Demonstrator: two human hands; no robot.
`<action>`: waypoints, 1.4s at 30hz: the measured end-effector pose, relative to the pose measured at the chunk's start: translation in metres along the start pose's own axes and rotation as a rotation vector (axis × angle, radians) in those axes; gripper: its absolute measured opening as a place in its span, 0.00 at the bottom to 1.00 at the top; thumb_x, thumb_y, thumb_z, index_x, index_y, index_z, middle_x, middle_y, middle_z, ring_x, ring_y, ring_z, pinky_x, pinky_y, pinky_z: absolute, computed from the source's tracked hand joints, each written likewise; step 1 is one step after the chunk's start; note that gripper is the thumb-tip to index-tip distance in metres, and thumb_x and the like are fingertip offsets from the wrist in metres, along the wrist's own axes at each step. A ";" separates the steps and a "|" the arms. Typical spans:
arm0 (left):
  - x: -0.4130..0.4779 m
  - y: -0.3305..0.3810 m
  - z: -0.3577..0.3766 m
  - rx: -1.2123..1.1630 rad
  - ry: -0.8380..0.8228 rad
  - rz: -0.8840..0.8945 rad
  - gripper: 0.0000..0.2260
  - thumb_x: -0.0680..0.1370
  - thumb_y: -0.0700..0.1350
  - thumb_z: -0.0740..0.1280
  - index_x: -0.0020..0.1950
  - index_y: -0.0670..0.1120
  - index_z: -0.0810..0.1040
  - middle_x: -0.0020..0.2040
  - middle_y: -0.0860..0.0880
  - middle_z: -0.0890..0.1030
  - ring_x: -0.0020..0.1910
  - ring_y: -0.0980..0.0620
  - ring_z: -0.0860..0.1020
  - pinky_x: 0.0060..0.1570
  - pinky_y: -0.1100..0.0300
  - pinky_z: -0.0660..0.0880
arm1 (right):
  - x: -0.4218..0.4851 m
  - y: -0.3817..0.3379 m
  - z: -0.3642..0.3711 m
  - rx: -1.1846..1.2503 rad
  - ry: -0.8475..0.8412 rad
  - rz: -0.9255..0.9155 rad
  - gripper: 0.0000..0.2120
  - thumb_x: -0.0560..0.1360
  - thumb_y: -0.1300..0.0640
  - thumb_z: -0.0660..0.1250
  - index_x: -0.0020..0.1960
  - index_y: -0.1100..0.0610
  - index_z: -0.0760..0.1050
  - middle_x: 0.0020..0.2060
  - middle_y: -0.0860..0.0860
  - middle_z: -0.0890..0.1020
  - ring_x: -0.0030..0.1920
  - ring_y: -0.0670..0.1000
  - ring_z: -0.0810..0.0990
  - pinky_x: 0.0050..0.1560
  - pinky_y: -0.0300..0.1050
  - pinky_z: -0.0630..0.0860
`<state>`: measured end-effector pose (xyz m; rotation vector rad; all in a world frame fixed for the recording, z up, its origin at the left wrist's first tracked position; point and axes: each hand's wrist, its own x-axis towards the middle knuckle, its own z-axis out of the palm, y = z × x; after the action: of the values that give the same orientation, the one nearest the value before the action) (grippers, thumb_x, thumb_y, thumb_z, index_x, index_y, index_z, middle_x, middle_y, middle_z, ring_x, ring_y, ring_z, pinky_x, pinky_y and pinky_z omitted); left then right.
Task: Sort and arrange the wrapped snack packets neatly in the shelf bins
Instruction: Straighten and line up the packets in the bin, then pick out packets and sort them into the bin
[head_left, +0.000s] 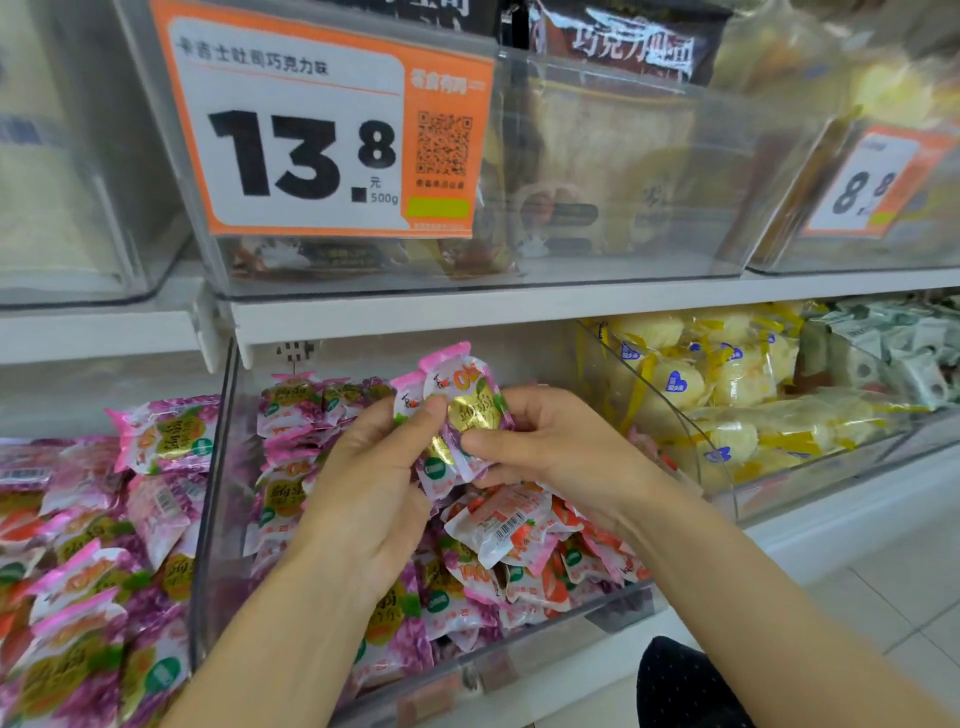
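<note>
A small stack of pink-and-white wrapped snack packets (460, 410) with gold labels is held upright above the middle clear bin (208, 519). My left hand (374, 483) grips the stack from the left, thumb across its front. My right hand (545, 441) pinches its lower right side. Below them the bin holds purple packets (291, 415) stacked at the back left and loose red strawberry packets (509, 525) piled on the right.
A left bin holds jumbled pink and purple packets (78, 545). To the right stand bins of yellow packets (727, 395) and grey-green packets (904, 348). The upper shelf (519, 306) carries clear bins with orange price tags (322, 124). Tiled floor (883, 597) lies at the lower right.
</note>
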<state>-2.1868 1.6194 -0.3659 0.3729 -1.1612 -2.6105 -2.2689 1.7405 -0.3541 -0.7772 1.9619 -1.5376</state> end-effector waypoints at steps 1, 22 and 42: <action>0.000 0.000 0.001 0.010 0.018 -0.016 0.07 0.76 0.39 0.63 0.51 0.40 0.80 0.49 0.41 0.84 0.45 0.49 0.83 0.45 0.56 0.80 | 0.003 0.000 0.000 -0.008 0.021 0.009 0.07 0.73 0.61 0.69 0.51 0.59 0.79 0.39 0.48 0.82 0.38 0.44 0.80 0.43 0.39 0.80; 0.007 0.004 -0.003 -0.074 0.163 -0.079 0.16 0.77 0.31 0.62 0.64 0.41 0.72 0.58 0.38 0.78 0.56 0.42 0.78 0.59 0.49 0.75 | 0.109 0.022 -0.053 -1.301 0.447 0.420 0.20 0.76 0.58 0.65 0.66 0.62 0.69 0.63 0.59 0.71 0.62 0.59 0.73 0.55 0.51 0.75; -0.052 0.047 -0.017 0.003 -0.053 0.003 0.12 0.76 0.31 0.61 0.59 0.36 0.75 0.54 0.35 0.81 0.52 0.42 0.82 0.50 0.53 0.80 | 0.024 -0.006 0.037 -0.877 0.064 -0.339 0.09 0.77 0.66 0.59 0.50 0.58 0.76 0.47 0.55 0.79 0.50 0.55 0.77 0.44 0.40 0.69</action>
<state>-2.1270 1.5951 -0.3351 0.3042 -1.1820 -2.6307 -2.2588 1.6973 -0.3574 -1.4714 2.6668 -0.7923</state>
